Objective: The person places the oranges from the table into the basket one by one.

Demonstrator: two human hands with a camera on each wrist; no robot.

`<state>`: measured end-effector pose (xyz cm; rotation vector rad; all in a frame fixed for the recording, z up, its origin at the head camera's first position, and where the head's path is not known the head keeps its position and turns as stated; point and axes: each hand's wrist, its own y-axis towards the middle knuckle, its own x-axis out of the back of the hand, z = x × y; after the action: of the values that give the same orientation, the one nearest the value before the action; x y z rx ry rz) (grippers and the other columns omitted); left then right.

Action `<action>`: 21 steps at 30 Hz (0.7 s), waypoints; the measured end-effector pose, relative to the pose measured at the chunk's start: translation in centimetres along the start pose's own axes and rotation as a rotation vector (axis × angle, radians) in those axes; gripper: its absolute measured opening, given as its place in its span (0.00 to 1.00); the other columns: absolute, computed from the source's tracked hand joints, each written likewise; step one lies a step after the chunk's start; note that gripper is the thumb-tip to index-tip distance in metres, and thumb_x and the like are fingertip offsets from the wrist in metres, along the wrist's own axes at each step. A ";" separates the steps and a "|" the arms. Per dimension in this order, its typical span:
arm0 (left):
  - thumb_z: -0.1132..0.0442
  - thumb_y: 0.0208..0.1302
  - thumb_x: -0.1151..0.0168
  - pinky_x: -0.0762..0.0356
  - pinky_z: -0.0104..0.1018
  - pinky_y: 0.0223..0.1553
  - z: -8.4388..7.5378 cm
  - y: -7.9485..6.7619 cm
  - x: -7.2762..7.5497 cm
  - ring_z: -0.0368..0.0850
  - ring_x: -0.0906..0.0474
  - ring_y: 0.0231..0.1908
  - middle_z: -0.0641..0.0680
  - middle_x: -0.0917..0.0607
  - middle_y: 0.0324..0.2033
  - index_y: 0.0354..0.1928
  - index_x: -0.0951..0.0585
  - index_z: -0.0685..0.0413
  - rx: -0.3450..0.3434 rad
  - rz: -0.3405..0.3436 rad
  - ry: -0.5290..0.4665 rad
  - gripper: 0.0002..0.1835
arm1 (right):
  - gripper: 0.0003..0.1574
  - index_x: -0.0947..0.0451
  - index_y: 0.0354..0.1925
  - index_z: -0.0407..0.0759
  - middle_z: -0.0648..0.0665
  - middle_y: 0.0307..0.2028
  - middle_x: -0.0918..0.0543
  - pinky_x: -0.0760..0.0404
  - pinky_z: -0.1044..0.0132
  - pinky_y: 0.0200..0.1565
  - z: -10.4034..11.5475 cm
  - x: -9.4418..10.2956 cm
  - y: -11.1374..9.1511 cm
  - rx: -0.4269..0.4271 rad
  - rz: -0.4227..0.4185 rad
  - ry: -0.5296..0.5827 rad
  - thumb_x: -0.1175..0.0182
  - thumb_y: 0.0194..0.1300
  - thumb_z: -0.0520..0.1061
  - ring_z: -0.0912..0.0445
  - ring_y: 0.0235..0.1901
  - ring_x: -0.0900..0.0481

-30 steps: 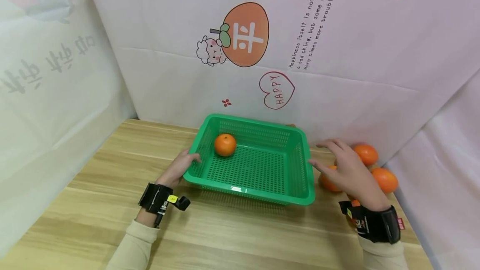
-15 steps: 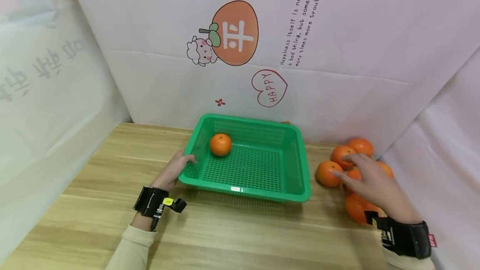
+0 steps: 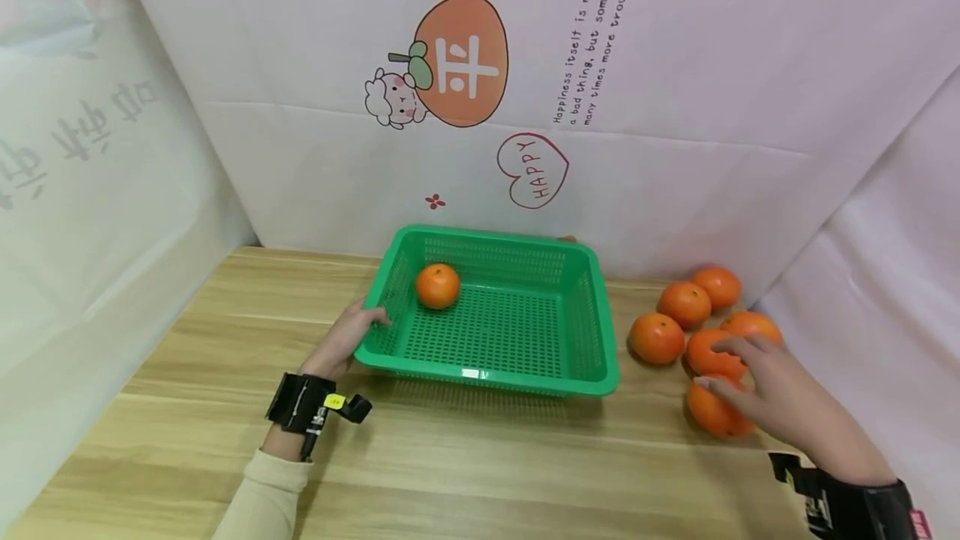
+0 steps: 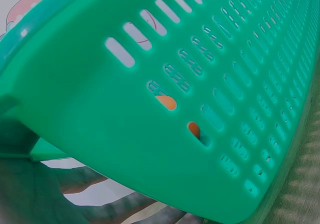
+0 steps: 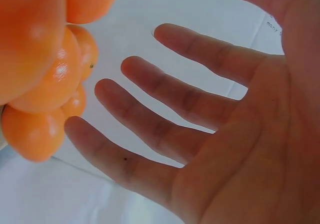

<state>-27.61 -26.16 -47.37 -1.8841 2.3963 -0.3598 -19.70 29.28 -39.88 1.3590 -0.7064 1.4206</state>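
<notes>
A green plastic basket [image 3: 525,381] with slotted walls sits on the table, one orange [image 3: 438,286] at its far left inside. My left hand [image 3: 347,338] grips the basket's left side, thumb over the rim; in the left wrist view its fingers lie beyond the green wall [image 4: 100,114]. Over at the right, my right hand [image 3: 791,407] hovers over a cluster of oranges, nearest the front orange [image 3: 716,411] and the one behind it [image 3: 712,354]. Its fingers [image 5: 185,99] are spread, relaxed and hold nothing in the right wrist view.
More oranges, such as the one closest to the basket [image 3: 656,338], stand in the group by the right cloth wall [image 3: 885,273]. A printed cloth [image 3: 300,165] rises behind the wooden table [image 3: 450,473]. A small orange-brown bit [image 3: 567,238] shows behind the basket's back rim.
My right hand has moved from beside the basket's right rim toward the right and front, over the oranges, uncovering several of them. The left hand keeps its grip on the basket; the view has shifted slightly.
</notes>
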 end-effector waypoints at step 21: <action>0.63 0.71 0.54 0.19 0.37 0.51 0.2 0.2 0.2 0.58 0.23 0.59 0.70 0.30 0.72 0.85 0.50 0.54 -0.001 0.015 -0.003 0.41 | 0.61 0.23 0.68 0.45 0.35 0.70 0.27 0.53 0.80 0.67 -0.8 -3.3 0.0 0.231 -0.182 0.022 0.22 0.27 0.42 0.47 0.69 0.38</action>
<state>-27.81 -26.33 -47.58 -1.8651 2.4072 -0.3550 -20.47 29.13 -43.19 1.5421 -0.4009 1.3993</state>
